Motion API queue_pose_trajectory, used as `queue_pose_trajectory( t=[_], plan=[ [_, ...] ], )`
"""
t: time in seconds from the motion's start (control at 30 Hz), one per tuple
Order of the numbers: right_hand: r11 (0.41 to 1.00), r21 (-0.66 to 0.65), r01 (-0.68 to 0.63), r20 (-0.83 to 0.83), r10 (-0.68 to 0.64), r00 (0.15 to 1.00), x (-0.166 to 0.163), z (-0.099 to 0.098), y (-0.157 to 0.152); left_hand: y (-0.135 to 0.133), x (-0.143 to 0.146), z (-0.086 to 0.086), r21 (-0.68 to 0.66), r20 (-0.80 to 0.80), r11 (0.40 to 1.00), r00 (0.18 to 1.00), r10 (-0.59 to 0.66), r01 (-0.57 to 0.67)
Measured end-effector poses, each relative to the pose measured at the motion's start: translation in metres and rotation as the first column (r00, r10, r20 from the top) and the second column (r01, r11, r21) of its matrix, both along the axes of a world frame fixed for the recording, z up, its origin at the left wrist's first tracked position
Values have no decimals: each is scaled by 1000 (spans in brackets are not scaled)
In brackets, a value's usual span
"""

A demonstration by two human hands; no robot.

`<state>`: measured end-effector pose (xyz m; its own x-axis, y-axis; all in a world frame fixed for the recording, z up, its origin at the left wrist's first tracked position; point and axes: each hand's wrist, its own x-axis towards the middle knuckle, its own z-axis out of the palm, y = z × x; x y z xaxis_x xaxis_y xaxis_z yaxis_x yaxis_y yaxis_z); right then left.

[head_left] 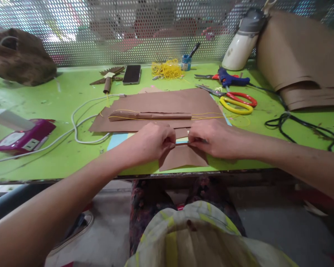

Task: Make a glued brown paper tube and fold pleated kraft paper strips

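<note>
Evidently, left grip and right grip pinch the small brown sheet above the bench's near edge. Probably light, crease-prone; far-edge holds suit.

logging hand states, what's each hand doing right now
Left hand: closed, pinching the small brown paper along its far edge.
Right hand: closed, pinching that same edge.

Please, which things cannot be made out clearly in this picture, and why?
In the head view:
Upper corners of the small brown paper piece: covered by left hand and right hand.
Much of the light blue sheet: under the large brown paper sheet.
Far end of the black cord: cut off by the right edge.
Label of the small blue jar: too small to read.
Scene behind the perforated metal screen: blurred through its holes.
</note>
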<state>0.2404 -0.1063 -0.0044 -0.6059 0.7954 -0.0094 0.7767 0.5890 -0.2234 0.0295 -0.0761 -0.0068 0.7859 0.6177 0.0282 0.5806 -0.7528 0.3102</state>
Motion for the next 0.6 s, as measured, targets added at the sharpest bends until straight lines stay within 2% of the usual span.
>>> queue_pose_trajectory(
  t=[0.17, 0.37, 0.6],
  plan=[
    [999, -42, -25, 62, 27, 998, 3, 6, -2, -1, -3, 2, 26, -10, 1000, 1000, -5, 5],
    [987, 78, -138, 14, 137, 990, 15, 0, -5, -3, -9, 3, 44, -24, 999, 1000, 7, -6],
    [956, 162, -245, 87, 233, 969, 23, -8, -5, -8, -12, 6, 49, -46, 999, 999, 18, -16]
  ],
)
